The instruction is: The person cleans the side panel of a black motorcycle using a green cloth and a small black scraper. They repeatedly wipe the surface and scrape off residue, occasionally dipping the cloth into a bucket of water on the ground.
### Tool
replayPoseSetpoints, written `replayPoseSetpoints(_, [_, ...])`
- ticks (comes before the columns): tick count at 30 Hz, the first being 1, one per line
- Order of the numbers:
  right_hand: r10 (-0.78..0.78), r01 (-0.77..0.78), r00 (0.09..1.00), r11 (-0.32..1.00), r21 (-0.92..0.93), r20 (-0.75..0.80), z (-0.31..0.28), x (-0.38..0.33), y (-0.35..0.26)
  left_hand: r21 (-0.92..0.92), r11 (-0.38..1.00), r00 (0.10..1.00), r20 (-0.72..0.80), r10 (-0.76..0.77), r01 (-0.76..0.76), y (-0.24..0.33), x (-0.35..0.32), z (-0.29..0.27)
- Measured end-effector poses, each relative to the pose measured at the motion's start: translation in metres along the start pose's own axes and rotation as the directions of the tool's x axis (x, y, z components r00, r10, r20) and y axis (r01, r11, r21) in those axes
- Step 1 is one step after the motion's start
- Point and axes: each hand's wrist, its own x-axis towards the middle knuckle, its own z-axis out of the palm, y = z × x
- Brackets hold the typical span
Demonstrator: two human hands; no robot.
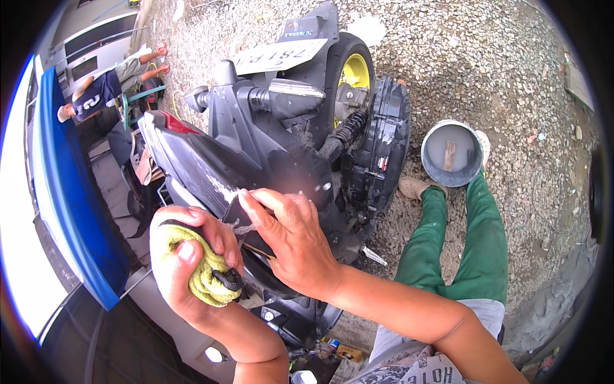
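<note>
My left hand (192, 262) is closed around a bunched yellow-green cloth (208, 275) with black edging, held in front of the scooter's seat end. My right hand (291, 240) lies just beside it, fingers pressed together over a thin dark sheet (235, 212), which looks like sandpaper, against the body panel. The black scooter (220, 150) carries whitish scuffed patches on this panel near my fingertips. Part of the sheet and the panel beneath are hidden by my hands.
The scooter's yellow-rimmed rear wheel (355, 73), shock absorber (345, 134) and black engine-side cover (384, 147) face me. A bucket (453, 153) of grey water with a floating wooden piece stands by my feet on gravel. Another person (96, 99) sits far left, near a blue canopy (77, 192).
</note>
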Motion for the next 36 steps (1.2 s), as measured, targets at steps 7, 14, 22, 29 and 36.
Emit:
replayPoseSetpoints(7, [-0.006,0.006,0.999,1.000,0.003,0.039,-0.005,-0.013,0.009,-0.082,0.997,0.995,0.101,-0.003,0.011,-0.001,0.005,-0.008])
replayPoseSetpoints(14, [0.017,-0.021,0.998,0.997,0.077,0.054,-0.008,-0.027,0.009,-0.084,0.996,0.971,0.236,0.026,-0.006,0.001,0.019,-0.012])
replayPoseSetpoints(22, [-0.014,-0.001,0.996,0.984,0.178,0.082,-0.011,-0.006,0.021,-0.221,0.975,0.877,0.464,0.126,-0.023,-0.003,0.055,-0.012])
replayPoseSetpoints(29, [-0.009,-0.049,0.987,0.934,0.355,0.161,-0.020,-0.019,0.038,-0.322,0.945,0.769,0.591,0.245,-0.054,-0.012,0.096,-0.008])
replayPoseSetpoints(36, [0.229,-0.278,0.958,0.599,0.751,0.172,-0.034,0.000,0.050,-0.495,0.857,0.786,0.469,0.402,-0.144,-0.030,0.089,0.002])
